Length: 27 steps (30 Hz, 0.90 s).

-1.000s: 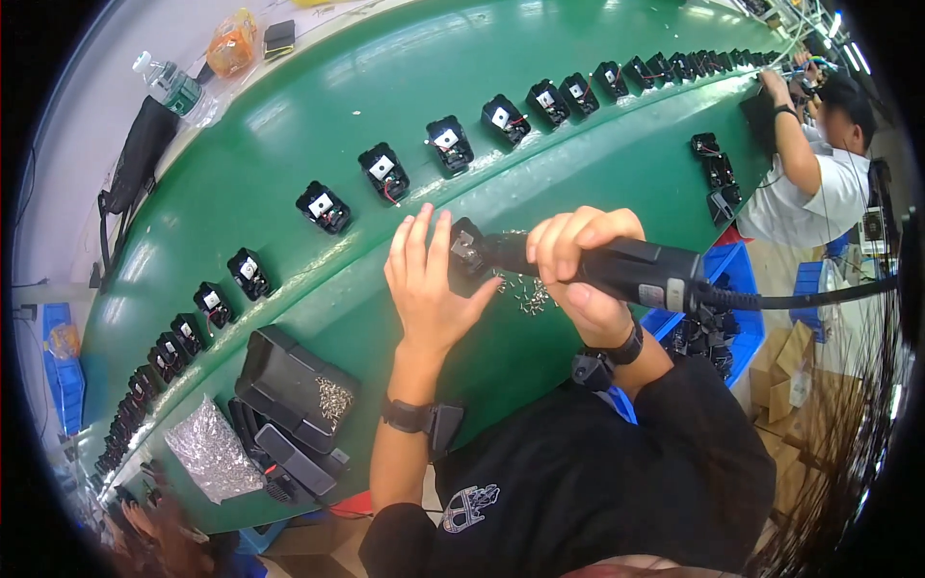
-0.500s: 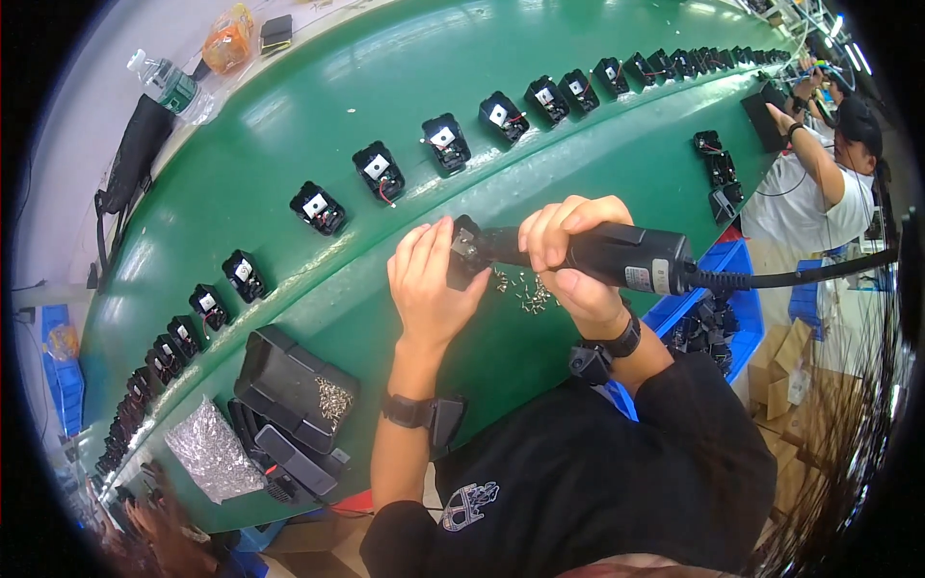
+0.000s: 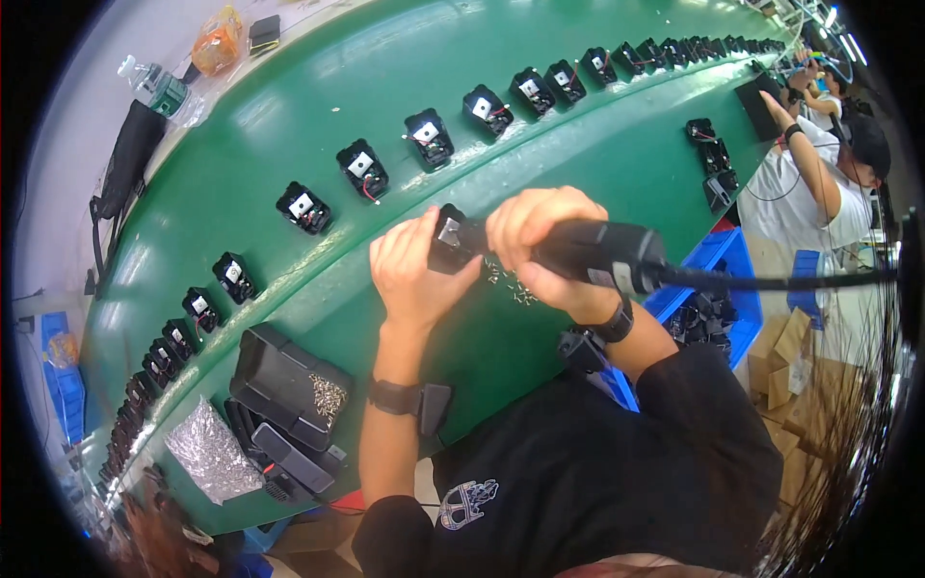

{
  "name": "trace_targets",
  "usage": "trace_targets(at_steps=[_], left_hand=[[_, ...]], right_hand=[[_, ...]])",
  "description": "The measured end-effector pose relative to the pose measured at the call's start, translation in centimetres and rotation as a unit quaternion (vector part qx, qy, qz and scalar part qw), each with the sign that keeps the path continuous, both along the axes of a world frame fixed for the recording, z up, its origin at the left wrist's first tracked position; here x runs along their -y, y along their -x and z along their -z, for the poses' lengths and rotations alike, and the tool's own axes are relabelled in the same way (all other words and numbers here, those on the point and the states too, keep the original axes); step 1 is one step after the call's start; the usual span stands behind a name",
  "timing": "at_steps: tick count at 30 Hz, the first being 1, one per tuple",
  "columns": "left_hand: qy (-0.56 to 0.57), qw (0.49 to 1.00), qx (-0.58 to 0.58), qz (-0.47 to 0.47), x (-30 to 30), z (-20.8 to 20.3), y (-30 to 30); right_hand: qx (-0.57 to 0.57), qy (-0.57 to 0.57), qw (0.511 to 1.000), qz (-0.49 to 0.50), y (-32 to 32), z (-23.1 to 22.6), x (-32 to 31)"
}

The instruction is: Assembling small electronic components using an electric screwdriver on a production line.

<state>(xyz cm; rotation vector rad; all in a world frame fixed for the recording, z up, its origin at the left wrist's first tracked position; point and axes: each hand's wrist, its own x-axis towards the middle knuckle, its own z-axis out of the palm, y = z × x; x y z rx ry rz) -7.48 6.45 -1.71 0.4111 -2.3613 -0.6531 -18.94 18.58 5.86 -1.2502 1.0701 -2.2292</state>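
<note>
Left hand (image 3: 414, 270), right hand (image 3: 554, 246), black housing (image 3: 449, 243) and corded power tool (image 3: 602, 252) have shifted leftward in the frame. At centre, the right fingers grip the tool, its nose at the housing; the left fingers and thumb clasp the housing's sides. Screws (image 3: 511, 283) lie on the green table (image 3: 525, 361) just below. Farther off, a row of similar housings (image 3: 427, 138) curves from lower left to upper right.
</note>
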Motion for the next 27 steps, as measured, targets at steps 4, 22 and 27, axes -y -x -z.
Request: trace_targets(at_steps=[4, 22, 27], left_hand=[[0.012, 1.0, -0.006, -0.012, 0.1, -0.4, 0.3], [0.132, 0.962, 0.211, -0.108, 11.5, -7.1, -7.4], [0.118, 0.935, 0.305, -0.134, 18.1, -4.4, -8.4]], right_hand=[[-0.062, -0.04, 0.997, -0.027, 0.7, 0.1, 0.1], [0.231, -0.037, 0.97, -0.066, -2.1, -0.3, -6.5], [0.111, -0.163, 0.98, -0.022, -3.4, 0.6, -4.9]])
